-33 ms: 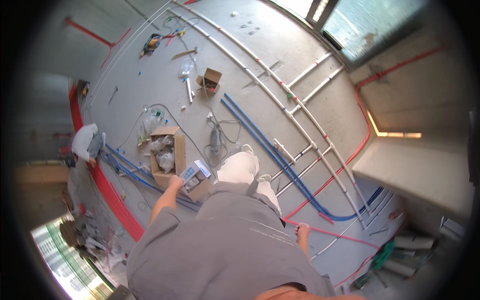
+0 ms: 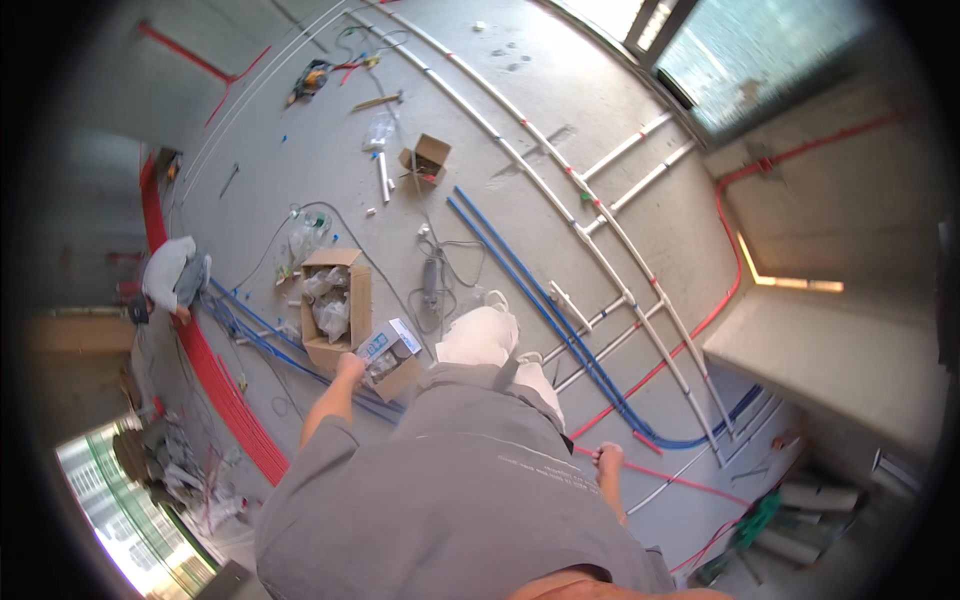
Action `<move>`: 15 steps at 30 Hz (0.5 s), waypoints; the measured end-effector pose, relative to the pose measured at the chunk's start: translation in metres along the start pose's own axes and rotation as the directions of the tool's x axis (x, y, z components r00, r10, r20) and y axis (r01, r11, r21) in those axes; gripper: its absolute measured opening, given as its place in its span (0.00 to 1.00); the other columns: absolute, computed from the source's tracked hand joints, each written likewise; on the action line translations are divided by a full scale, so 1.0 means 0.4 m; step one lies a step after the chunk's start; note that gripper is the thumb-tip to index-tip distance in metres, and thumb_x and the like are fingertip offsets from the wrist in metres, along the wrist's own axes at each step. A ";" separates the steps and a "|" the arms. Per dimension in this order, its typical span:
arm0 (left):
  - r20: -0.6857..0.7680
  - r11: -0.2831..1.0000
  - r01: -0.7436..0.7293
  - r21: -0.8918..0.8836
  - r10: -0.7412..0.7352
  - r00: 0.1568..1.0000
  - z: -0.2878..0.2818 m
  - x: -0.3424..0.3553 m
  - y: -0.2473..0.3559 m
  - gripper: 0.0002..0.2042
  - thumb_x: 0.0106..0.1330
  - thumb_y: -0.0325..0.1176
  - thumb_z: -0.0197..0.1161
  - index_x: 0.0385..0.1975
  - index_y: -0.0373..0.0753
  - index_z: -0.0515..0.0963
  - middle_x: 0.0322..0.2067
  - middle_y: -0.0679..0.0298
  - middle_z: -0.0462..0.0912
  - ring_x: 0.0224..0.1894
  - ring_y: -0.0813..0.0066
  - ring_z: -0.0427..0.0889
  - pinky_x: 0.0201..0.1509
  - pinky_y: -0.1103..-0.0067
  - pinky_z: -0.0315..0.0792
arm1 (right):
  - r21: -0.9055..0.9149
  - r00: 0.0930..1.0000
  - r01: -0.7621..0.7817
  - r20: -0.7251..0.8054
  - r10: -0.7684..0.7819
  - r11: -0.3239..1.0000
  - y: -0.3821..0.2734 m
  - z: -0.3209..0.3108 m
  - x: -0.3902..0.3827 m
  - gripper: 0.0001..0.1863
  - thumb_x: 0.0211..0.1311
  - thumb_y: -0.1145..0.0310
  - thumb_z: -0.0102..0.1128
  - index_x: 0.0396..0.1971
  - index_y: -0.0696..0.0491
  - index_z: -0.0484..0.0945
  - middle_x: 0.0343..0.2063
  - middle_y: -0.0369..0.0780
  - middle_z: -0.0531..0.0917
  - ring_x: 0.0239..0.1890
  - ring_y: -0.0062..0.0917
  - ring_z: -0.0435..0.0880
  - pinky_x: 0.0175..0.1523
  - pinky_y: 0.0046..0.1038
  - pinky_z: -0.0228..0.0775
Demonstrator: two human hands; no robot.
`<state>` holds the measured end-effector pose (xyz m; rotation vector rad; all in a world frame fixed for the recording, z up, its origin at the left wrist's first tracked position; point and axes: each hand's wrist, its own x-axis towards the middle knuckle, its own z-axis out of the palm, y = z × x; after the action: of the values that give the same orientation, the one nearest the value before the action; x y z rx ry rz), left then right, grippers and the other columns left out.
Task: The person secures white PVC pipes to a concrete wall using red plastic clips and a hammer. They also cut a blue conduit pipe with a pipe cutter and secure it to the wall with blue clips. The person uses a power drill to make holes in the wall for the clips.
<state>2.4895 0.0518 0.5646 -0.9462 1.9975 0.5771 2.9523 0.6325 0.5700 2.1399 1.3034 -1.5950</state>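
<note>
My left hand (image 2: 351,366) is closed on the near left edge of a small carton (image 2: 398,378) with blue and white printed flaps. The carton's top stands open, and small pieces I cannot make out lie inside. Right beyond it is a larger open cardboard box (image 2: 360,300) filled with clear plastic bags (image 2: 332,316). Out to the right of my body hangs my right hand (image 2: 608,456), its fingers curled in. Whether anything sits in them is hidden. A red conduit (image 2: 680,482) runs along the floor beside that hand.
White pipes (image 2: 540,185) with cross pieces run over the floor. Blue pipes (image 2: 530,285) lie right of my feet. A corded power tool (image 2: 431,280) rests ahead, with another small carton (image 2: 426,160) beyond. At left, a co-worker (image 2: 172,272) bends beside red pipes (image 2: 225,400).
The view has shifted slightly. My left hand stays on the small carton, and my right hand remains curled at my side. The co-worker at left has bent a little differently.
</note>
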 end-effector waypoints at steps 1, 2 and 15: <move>0.014 0.997 -0.058 -0.056 0.059 0.998 0.002 0.013 -0.004 0.10 0.65 0.33 0.68 0.38 0.32 0.85 0.29 0.53 0.86 0.24 0.62 0.85 0.24 0.67 0.76 | -0.040 0.996 0.092 0.002 -0.092 0.995 -0.088 0.040 0.021 0.06 0.66 0.69 0.57 0.34 0.56 0.77 0.23 0.38 0.79 0.19 0.23 0.78 0.20 0.24 0.68; 0.025 0.989 -0.078 -0.123 0.082 0.996 0.001 0.014 -0.006 0.09 0.66 0.33 0.68 0.37 0.32 0.84 0.28 0.54 0.86 0.22 0.65 0.83 0.22 0.69 0.75 | -0.050 0.993 0.106 0.062 -0.103 0.993 -0.175 0.091 0.040 0.05 0.66 0.70 0.57 0.35 0.56 0.77 0.23 0.38 0.79 0.20 0.22 0.78 0.20 0.24 0.68; 0.139 0.913 -0.232 -0.337 0.292 0.946 0.060 0.050 0.330 0.12 0.67 0.39 0.68 0.32 0.34 0.83 0.26 0.59 0.85 0.24 0.68 0.84 0.28 0.69 0.77 | -0.392 0.928 0.244 0.362 -0.095 0.887 -0.987 0.735 0.128 0.08 0.67 0.70 0.59 0.43 0.56 0.78 0.27 0.40 0.83 0.23 0.25 0.82 0.25 0.25 0.72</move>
<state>2.3895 0.1402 0.5416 -0.7756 1.9057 1.1247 2.4669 0.7242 0.5416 1.4550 1.5800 -1.4686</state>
